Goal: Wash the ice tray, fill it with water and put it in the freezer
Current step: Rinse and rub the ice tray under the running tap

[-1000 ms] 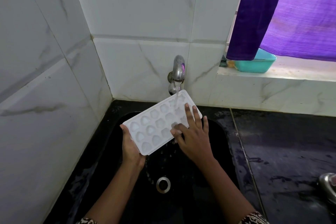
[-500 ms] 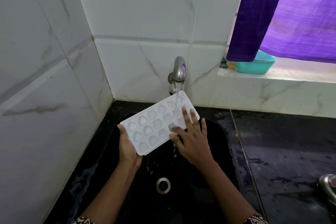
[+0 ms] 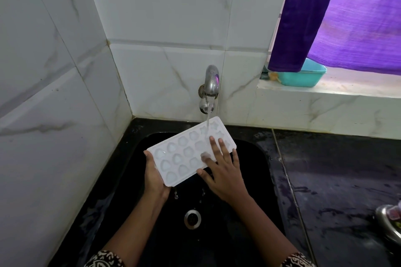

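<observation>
Ice tray catches tap water, left hand gripping it, right hand spread flat atop

A black counter, wet and streaked, fills the lower part of the view. A black sink is set into it at the corner, with a round metal drain in its floor. Part of a steel vessel sits on the counter at the far right edge. Behind the counter, a raised pale ledge holds a teal tub, with something small and yellow just left of it
</observation>
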The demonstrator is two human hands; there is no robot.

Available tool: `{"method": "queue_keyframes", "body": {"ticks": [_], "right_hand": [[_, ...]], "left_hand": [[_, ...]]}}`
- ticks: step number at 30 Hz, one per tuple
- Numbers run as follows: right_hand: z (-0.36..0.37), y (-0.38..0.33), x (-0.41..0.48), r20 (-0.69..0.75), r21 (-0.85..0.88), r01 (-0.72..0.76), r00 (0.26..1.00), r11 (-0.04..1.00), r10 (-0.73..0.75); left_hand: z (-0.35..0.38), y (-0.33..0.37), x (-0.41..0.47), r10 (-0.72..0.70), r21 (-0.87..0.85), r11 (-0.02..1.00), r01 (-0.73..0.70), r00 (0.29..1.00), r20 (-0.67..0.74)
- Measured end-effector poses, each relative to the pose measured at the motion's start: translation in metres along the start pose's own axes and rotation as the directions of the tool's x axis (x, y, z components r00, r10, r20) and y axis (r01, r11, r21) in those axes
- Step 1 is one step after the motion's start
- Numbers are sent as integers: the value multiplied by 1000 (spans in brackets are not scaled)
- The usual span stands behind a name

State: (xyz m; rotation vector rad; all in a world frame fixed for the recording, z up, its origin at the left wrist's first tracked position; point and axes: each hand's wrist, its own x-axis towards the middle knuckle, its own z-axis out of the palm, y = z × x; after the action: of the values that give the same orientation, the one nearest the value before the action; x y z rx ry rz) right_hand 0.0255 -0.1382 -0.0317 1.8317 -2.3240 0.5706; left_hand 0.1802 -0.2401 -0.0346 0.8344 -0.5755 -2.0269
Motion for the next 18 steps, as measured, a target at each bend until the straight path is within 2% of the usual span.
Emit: {"method": "queue_keyframes", "body": {"ticks": [4,8,13,16,18], "right_hand": [[-3,2,5,6,46,-83,997,995,83],[-4,3,9,63,7,11,998,1000,-12],[-5,-4,14,9,22,-34,999,999,34],[-1,-2,6,57,-23,10,998,1000,-9],[-3,4,6,51,-19,-17,999,1000,18]], "left_hand": [[0,-3,3,-8,8,1000,8,1000,5],[-3,1,8,3,21,1000,-4,1000,14],[-1,-1,6,-2,8,1000,2,1000,7],[-5,4,7,20,22,1000,-20,1000,23],[-7,3,4,17,31,999,-18,999,30]]}}
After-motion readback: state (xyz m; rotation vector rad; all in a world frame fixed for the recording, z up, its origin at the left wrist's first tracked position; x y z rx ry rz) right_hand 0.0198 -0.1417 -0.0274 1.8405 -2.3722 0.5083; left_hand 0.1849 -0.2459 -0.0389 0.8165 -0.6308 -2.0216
